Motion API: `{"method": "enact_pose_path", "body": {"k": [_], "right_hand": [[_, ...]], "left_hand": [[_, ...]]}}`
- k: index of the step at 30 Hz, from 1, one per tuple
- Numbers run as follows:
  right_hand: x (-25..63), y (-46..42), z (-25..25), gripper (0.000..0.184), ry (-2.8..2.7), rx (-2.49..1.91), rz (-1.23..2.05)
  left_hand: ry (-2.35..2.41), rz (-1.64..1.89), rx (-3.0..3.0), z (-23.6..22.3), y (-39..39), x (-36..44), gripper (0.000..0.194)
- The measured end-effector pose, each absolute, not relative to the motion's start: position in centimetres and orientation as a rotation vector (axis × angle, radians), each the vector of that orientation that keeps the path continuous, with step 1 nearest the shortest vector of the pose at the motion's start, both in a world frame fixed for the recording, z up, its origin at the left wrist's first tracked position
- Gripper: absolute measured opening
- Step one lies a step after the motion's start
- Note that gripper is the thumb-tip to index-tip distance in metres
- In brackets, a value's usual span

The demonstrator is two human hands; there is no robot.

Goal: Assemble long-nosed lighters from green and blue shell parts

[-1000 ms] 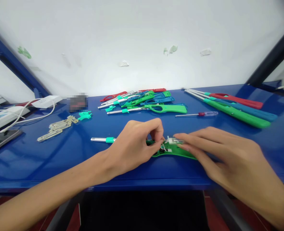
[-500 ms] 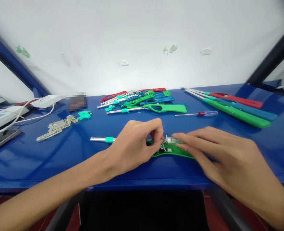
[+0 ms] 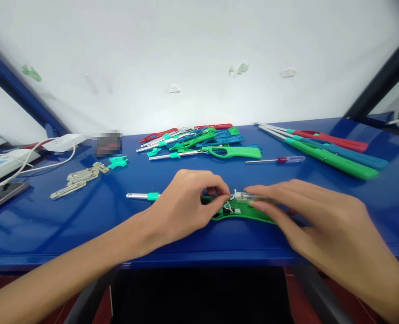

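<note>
An opened green lighter point(image 3: 245, 213), the long-nosed kind, lies near the front of the blue table, its inside facing up with white wires point(image 3: 228, 207) showing. Its metal tube point(image 3: 138, 195) with a teal collar points left. My left hand point(image 3: 192, 204) is over the middle of the lighter, thumb and forefinger pinched together; what is between them is too small to make out. Between the thumb and fingers of my right hand point(image 3: 316, 216) is a clear fuel tank point(image 3: 248, 196) with a white end, held just above the green handle shell. My right fingers hide its right end.
Several opened lighters point(image 3: 233, 152) are piled at the back. A screwdriver point(image 3: 280, 159) lies beside them. Three lighters point(image 3: 334, 155) rest at the right. To the left are several clear fuel tanks point(image 3: 74, 182), teal pieces point(image 3: 118, 162), a phone point(image 3: 3, 195) and a white cable point(image 3: 27, 162).
My right hand has shifted slightly right along the fuel tank. My left hand stays pinched in almost the same place.
</note>
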State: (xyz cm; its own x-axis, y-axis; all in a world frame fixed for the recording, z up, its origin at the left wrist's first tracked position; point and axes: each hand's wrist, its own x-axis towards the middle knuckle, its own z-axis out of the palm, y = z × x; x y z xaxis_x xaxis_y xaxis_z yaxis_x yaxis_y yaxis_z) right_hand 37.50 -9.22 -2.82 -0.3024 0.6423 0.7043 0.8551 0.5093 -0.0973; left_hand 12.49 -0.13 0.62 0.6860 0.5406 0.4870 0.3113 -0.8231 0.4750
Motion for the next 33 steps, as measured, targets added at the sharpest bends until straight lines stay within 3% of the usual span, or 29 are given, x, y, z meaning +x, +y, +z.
{"method": "enact_pose_path", "body": {"k": [33], "right_hand": [[37.78, -9.19, -2.82, 0.025, -2.091, -1.165, -0.333]], "left_hand": [[0.617, 0.904, 2.694, 0.15, -0.25, 12.29, 0.02]]}}
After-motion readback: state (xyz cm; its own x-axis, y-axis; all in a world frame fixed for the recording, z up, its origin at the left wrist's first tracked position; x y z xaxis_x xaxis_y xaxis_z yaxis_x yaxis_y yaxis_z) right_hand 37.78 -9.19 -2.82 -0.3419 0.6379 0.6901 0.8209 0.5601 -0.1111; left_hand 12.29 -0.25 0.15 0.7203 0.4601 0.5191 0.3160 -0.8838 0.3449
